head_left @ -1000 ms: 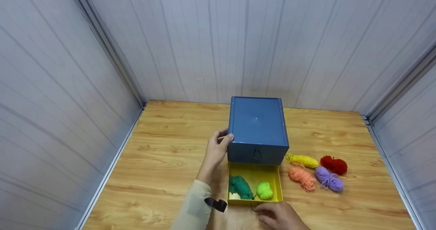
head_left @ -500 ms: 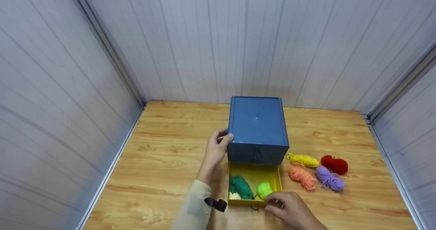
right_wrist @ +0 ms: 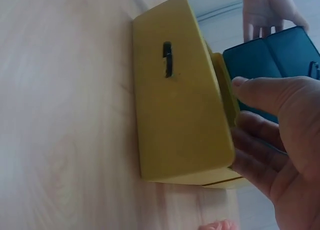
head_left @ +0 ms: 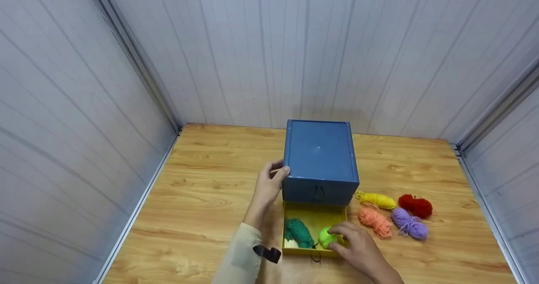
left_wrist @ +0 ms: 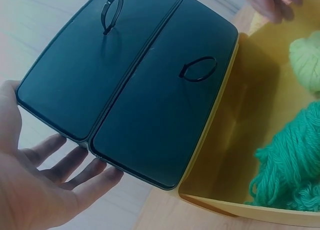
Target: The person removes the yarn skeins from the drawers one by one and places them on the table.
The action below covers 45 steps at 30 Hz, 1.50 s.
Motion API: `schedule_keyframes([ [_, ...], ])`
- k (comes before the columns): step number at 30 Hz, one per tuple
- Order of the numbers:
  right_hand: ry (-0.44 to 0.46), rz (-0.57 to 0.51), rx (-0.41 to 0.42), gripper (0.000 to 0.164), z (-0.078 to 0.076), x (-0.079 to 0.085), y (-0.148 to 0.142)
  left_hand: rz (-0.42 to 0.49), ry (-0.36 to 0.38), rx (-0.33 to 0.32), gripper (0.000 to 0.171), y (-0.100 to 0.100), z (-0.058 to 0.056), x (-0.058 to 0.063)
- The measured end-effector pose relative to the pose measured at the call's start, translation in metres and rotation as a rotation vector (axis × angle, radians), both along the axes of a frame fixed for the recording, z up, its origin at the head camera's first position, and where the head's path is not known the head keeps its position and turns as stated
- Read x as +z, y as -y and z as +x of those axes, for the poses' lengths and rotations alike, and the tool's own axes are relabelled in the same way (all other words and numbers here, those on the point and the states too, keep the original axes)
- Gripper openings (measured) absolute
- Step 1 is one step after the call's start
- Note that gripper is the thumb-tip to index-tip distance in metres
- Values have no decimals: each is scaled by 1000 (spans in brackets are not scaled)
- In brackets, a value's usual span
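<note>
Guessing this is the grab for the lime yarn (head_left: 324, 237): your right hand (head_left: 356, 244) is spread, left hand (head_left: 266, 187) braced loosely, ungripping, against the blue cabinet (head_left: 320, 149). Pinch gently next.

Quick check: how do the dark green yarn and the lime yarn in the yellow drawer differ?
The dark green yarn is a long bundle; the lime yarn is rounder. The dark green yarn has a deep bluish-green colour, the lime yarn a bright yellow-green. In the head view, the lime yarn lies by the right hand, the dark green yarn farther left. Both lie in the yellow drawer.
</note>
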State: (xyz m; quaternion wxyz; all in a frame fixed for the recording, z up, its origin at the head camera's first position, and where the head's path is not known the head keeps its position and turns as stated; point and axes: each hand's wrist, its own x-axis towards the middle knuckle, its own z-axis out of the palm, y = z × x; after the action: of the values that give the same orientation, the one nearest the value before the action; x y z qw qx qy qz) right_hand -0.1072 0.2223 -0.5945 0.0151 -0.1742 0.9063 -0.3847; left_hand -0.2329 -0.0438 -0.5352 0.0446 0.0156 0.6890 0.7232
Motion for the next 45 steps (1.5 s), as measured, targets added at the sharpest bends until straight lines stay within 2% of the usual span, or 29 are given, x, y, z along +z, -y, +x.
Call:
schedule_keyframes([
  [7,-7,134,30,27,-11,-3,8,-2,6,3,49,-1,2,1],
  [13,23,161,71,35,-21,-3,15,-26,2,13,49,0,3,1],
  [17,0,196,106,36,-24,-7,19,-26,-1,12,49,1,3,-1],
  [25,14,227,134,33,-28,-13,23,-24,-17,7,49,1,3,-1],
  [33,67,282,179,32,-32,-10,25,16,-11,-7,46,0,0,1],
  [38,46,300,216,29,-34,-8,24,5,-8,-3,47,0,0,1],
  [45,56,259,185,32,-36,-10,20,-1,-6,10,47,0,0,-1],
])
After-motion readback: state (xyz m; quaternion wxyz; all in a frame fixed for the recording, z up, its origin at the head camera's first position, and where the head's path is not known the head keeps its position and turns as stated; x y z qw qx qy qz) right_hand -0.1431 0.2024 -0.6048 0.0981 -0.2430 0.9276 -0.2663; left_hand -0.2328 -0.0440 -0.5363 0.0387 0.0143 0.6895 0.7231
